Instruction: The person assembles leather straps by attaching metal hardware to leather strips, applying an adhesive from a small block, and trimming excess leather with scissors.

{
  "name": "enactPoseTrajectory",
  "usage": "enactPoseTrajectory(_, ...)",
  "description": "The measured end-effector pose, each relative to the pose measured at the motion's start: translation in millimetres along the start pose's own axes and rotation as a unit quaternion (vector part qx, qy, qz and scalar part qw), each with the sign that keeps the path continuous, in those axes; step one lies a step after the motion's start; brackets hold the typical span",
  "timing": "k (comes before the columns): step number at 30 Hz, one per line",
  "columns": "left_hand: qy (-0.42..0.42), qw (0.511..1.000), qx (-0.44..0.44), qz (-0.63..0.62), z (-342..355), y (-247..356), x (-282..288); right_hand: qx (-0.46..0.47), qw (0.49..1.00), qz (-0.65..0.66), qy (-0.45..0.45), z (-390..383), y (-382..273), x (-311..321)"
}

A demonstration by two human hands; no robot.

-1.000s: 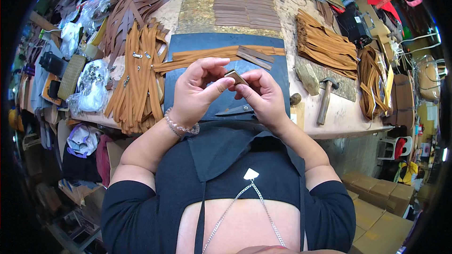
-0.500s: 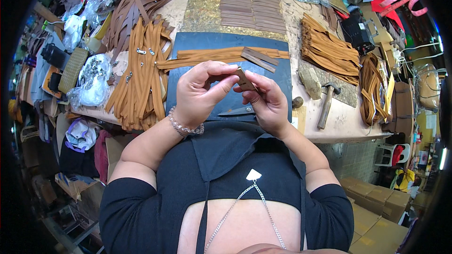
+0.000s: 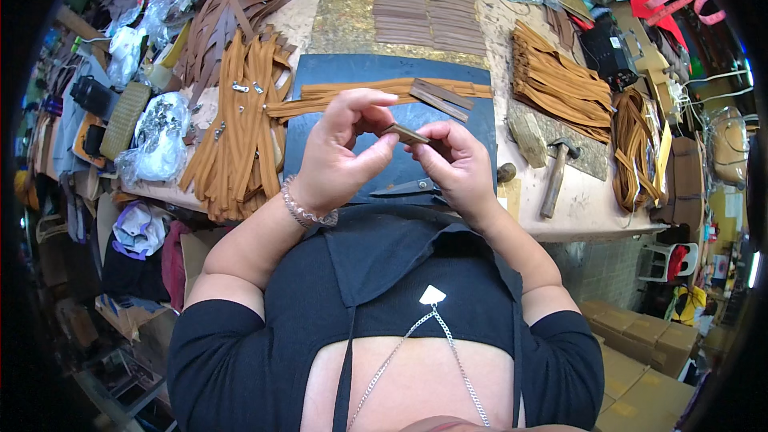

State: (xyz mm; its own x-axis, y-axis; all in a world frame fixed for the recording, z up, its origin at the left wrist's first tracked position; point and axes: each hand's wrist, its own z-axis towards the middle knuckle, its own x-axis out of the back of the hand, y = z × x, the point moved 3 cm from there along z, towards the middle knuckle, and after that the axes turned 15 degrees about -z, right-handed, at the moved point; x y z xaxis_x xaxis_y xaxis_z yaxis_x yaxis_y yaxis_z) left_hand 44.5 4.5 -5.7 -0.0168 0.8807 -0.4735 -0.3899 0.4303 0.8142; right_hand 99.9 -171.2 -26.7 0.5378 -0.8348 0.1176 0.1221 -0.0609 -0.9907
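A short, narrow brown strip [image 3: 406, 134], looking like leather, is held up over a dark blue mat [image 3: 320, 69]. My right hand [image 3: 458, 164] pinches it between thumb and fingers. At the other end, the thumb and a bent finger of my left hand [image 3: 346, 148] grip it, with the index finger raised. Behind my hands, long tan strips [image 3: 360, 94] resembling zipper tape lie across the mat. Two short brown strips [image 3: 440, 101] rest over their right end. Scissors [image 3: 406, 188] lie on the mat below the held strip, their handles partly hidden by my right hand.
A hammer [image 3: 558, 180] and a wooden block [image 3: 526, 141] lie right of the mat, near tan strip bundles [image 3: 560, 76]. More tan strips [image 3: 240, 136] with small silver pieces lie left. Beyond the mat, brown strips [image 3: 428, 16] sit in rows on a board [image 3: 342, 20].
The held strip has turned flatter. My left index finger has lifted off it, and my right fingers have shifted up and closed around its right end.
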Motion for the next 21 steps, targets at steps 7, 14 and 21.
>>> enactPoseTrajectory(7,-0.271,0.827,-0.027,0.491,-7,-13,4,0.171,0.895,-0.407,-0.055,-3,-1,-3)
enactPoseTrajectory(14,-0.122,0.906,0.176,0.365,-2,-24,46,0.107,0.764,-0.609,-0.183,-35,43,50)
enactPoseTrajectory(21,0.016,0.955,0.271,0.117,3,-29,65,-0.056,0.820,-0.548,-0.157,-43,41,63)
